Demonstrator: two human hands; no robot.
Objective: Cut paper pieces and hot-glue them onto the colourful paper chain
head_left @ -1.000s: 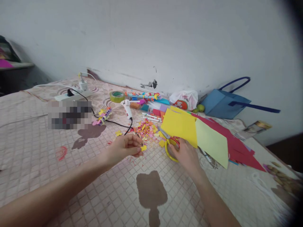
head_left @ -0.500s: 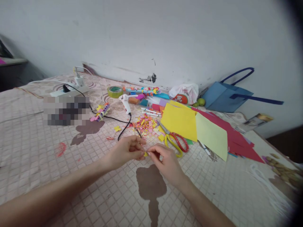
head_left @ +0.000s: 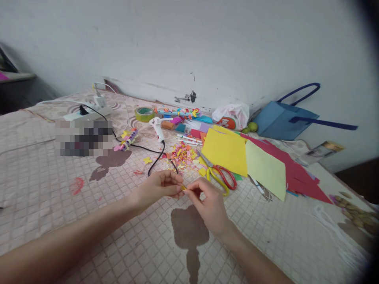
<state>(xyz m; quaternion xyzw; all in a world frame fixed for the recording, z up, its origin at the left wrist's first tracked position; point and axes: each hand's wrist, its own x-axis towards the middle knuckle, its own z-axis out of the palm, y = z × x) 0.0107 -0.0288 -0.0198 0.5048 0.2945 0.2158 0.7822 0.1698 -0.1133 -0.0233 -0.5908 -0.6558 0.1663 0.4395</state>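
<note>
My left hand (head_left: 158, 188) and my right hand (head_left: 209, 205) meet above the patterned bed cover, fingertips pinched together on a small yellow paper piece (head_left: 184, 188). Both hands are closed on it. Just beyond my right hand lie yellow-and-red scissors (head_left: 220, 176), let go, partly on a yellow paper sheet (head_left: 225, 152). A heap of coloured paper scraps (head_left: 182, 156) sits behind my hands.
A white glue gun (head_left: 156, 128) with a black cord, a tape roll (head_left: 144, 114), markers, a power strip (head_left: 89, 113), red paper sheets (head_left: 291, 173), a pale green sheet (head_left: 265, 169), a plastic bag (head_left: 231, 116) and a blue bag (head_left: 281, 120) line the wall side.
My right hand left the scissors on the cover and came left to join my left hand on the small yellow piece.
</note>
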